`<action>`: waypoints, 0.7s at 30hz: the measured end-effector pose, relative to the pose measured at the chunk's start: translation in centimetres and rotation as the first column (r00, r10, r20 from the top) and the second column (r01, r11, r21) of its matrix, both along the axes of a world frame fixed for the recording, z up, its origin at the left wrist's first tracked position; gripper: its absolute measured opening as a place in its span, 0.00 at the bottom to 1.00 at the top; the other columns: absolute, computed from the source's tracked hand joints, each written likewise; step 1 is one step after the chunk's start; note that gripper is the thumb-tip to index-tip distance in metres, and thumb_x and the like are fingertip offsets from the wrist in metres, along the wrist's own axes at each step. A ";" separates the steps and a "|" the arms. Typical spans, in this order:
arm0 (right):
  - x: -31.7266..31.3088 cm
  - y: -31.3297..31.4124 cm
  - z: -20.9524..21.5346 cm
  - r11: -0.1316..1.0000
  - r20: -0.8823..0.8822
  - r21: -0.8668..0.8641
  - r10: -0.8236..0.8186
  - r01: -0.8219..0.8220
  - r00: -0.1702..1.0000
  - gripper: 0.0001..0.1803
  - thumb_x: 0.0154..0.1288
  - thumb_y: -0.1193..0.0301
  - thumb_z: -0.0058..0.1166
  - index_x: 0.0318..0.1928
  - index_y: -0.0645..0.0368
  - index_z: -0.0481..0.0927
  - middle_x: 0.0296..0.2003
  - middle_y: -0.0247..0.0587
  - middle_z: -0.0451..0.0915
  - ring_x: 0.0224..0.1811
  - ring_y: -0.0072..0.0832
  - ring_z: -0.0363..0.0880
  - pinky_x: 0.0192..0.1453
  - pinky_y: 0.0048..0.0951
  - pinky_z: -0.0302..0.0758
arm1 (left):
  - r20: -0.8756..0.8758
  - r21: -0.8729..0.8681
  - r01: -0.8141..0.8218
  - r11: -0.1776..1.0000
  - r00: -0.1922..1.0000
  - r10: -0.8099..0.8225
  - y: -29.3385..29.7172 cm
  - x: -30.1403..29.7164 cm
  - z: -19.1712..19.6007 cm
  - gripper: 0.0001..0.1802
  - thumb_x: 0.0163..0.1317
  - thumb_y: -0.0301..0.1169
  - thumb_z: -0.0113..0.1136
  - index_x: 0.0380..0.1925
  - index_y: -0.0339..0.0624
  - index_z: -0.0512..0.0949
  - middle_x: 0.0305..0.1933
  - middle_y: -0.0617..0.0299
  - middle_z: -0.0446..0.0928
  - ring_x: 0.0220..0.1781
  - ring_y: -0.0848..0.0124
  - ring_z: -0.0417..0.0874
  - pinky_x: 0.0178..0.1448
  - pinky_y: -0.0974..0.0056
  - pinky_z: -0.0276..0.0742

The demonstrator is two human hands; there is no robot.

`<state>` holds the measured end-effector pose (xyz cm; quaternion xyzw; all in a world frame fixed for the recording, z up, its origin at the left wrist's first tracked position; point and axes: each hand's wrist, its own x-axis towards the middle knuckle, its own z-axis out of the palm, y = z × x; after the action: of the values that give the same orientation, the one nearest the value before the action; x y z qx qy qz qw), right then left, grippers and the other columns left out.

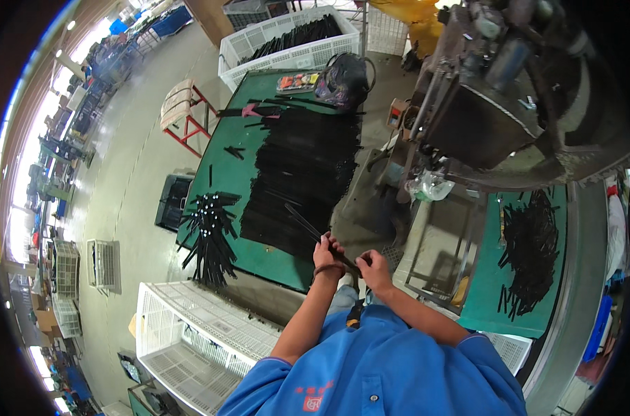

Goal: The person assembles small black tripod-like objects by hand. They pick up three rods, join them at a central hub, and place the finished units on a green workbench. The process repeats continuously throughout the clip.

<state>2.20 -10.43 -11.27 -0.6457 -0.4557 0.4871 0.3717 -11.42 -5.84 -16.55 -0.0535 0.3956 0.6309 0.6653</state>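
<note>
A few long, thin black strips (303,221) are gripped in my left hand (328,252), slanting up and left over the green table. My right hand (375,270) is closed in a pinch close to the strips' lower end; what its fingers hold is too small to make out. Beyond my left hand, a broad layer of black strips (297,170) lies side by side on the green table (221,173). To the left, a fanned heap of black strips (211,232) with shiny ends hangs partly over the table edge.
A white crate (197,312) stands at the near left; another white crate (335,45) of black strips is beyond the table. A dark machine (488,132) rises at the right, near a second green table (485,291) with piled strips. A red-legged stool (190,125) stands left.
</note>
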 end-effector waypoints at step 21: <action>16.8 2.9 9.1 0.926 -0.390 0.214 -0.211 0.311 0.896 0.04 0.63 0.74 0.55 0.32 0.58 0.74 0.27 0.32 0.76 0.28 0.18 0.74 0.32 0.23 0.75 | -0.367 0.127 0.763 0.634 0.630 -0.685 3.9 11.4 17.0 0.14 0.67 0.35 0.51 0.49 0.43 0.74 0.27 0.66 0.77 0.16 0.83 0.66 0.17 0.77 0.55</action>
<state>19.03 -7.57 -2.13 -0.5443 -0.3506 0.4749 0.5961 -0.01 -1.96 0.50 0.2943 0.3842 0.3548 0.7999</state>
